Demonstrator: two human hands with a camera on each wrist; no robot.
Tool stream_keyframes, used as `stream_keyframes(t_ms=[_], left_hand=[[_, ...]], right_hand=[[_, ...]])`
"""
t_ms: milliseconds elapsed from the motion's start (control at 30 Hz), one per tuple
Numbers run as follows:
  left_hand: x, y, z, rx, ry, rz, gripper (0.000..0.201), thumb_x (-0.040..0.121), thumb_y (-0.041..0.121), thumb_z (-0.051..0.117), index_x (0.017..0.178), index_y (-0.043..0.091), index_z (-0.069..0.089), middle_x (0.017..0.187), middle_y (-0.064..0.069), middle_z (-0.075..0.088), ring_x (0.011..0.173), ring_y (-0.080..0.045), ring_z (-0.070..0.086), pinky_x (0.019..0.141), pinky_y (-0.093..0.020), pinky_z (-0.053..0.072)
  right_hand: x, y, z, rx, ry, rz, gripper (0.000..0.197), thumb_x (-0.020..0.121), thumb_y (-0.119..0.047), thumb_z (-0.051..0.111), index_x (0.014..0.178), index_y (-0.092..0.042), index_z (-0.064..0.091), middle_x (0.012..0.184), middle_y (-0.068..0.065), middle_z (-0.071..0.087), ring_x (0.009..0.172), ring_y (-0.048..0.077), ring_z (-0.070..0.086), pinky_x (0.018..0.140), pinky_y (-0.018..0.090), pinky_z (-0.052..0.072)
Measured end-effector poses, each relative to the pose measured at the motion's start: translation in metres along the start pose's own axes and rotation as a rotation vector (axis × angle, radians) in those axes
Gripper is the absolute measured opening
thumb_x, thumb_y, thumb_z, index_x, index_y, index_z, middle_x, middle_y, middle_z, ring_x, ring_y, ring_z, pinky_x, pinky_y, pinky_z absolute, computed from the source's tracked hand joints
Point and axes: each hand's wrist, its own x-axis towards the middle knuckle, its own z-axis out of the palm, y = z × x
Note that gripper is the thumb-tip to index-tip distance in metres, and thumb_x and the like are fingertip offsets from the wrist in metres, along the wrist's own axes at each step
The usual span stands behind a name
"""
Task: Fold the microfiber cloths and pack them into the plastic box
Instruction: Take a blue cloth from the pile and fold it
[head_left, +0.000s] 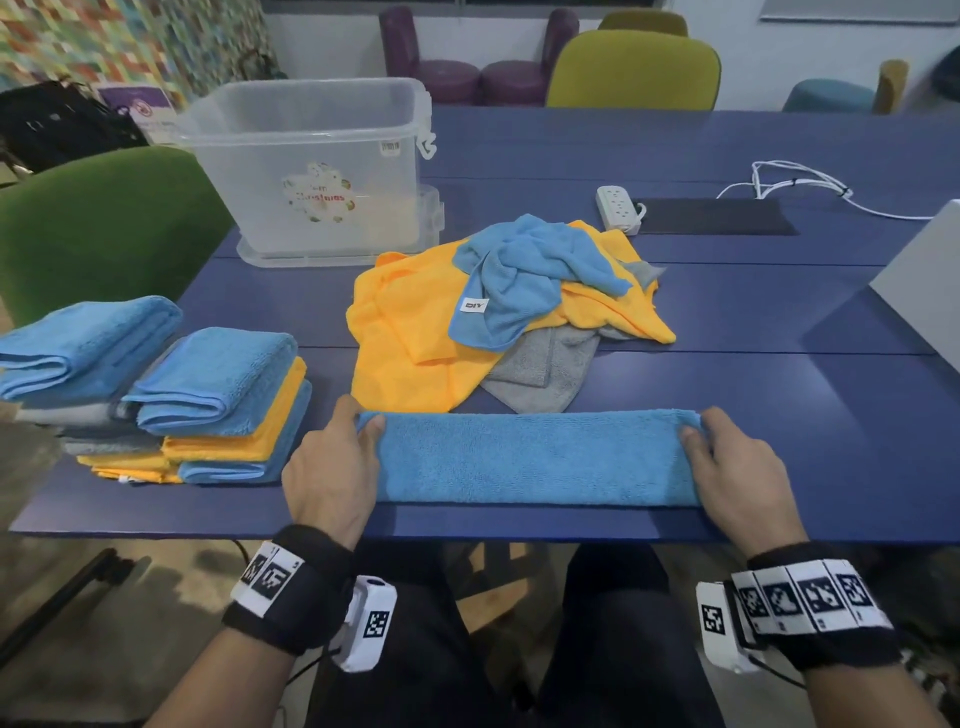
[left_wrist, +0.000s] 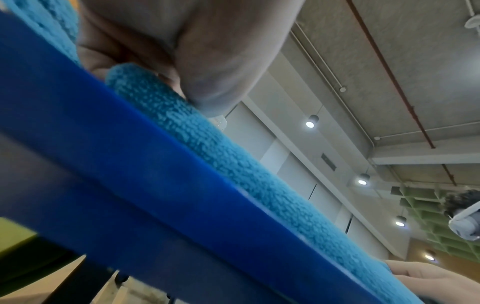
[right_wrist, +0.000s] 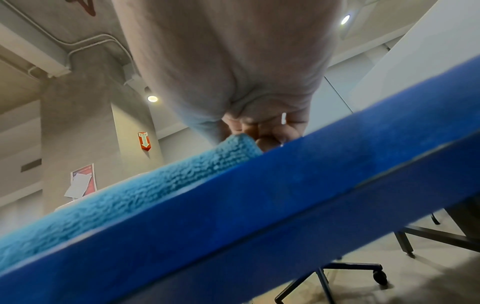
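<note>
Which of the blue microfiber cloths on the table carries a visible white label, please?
The crumpled blue microfiber cloth atop the orange cloth pile; its white label shows, unlike the others.

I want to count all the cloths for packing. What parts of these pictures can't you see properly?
- Folded stacks, head view: lower layers overlap, so no sure count.
- Loose pile, head view: the grey cloth lies mostly under orange and blue ones.
- Plastic box, head view: its cloudy walls blur whatever is inside.
- Blue cloth, wrist views: the table edge hides all but its near fold.
</note>
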Motion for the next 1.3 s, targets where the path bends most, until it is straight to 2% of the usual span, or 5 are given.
stream_keyframes(t_ms=[333,567,867,1200,1300], left_hand=[[0.011,0.009,0.007,0.211,-0.082,-0.094,0.038,0.107,0.049,0.040,0.111,0.013,0.053,0.089,-0.018,0.067,0.084,-0.040,0.064,0.065,-0.040,0.040],[0.015,0.012,0.009,0.292,-0.112,-0.108,0.042,0.108,0.047,0.034,0.112,0.010,0.053,0.095,-0.017,0.069,0.088,-0.039,0.066,0.064,-0.038,0.037],[0.014,0.014,0.009,0.298,-0.084,-0.106,0.035,0.110,0.040,0.031,0.110,0.010,0.049,0.091,-0.017,0.070,0.083,-0.039,0.068,0.062,-0.038,0.039],[0.012,0.016,0.008,0.336,-0.103,-0.109,0.037,0.110,0.042,0.031,0.112,0.011,0.049,0.092,-0.015,0.070,0.085,-0.037,0.068,0.062,-0.037,0.037],[0.008,0.015,0.003,0.255,-0.072,-0.141,0.043,0.107,0.049,0.036,0.111,0.009,0.051,0.091,-0.018,0.069,0.084,-0.040,0.067,0.064,-0.040,0.043]], right_hand=[[-0.006,-0.006,0.004,0.007,0.053,0.099,0.022,0.099,-0.025,0.049,0.080,-0.017,0.039,0.063,0.007,0.047,0.061,0.034,0.043,0.058,0.040,0.033],[-0.011,-0.007,0.007,0.072,0.079,0.126,0.007,0.096,-0.021,0.056,0.095,-0.014,0.054,0.072,0.004,0.057,0.068,0.028,0.051,0.062,0.035,0.036],[-0.009,-0.007,0.008,0.039,0.070,0.149,0.009,0.101,-0.034,0.048,0.099,-0.026,0.045,0.091,0.007,0.064,0.083,0.036,0.058,0.067,0.038,0.041],[-0.005,-0.022,0.004,-0.066,0.016,0.228,0.017,0.103,-0.033,0.045,0.108,-0.017,0.050,0.087,0.009,0.052,0.078,0.032,0.043,0.067,0.039,0.037],[-0.007,-0.024,0.001,-0.052,0.021,0.255,0.024,0.103,-0.036,0.045,0.116,-0.016,0.052,0.101,0.014,0.060,0.083,0.033,0.047,0.070,0.041,0.040]])
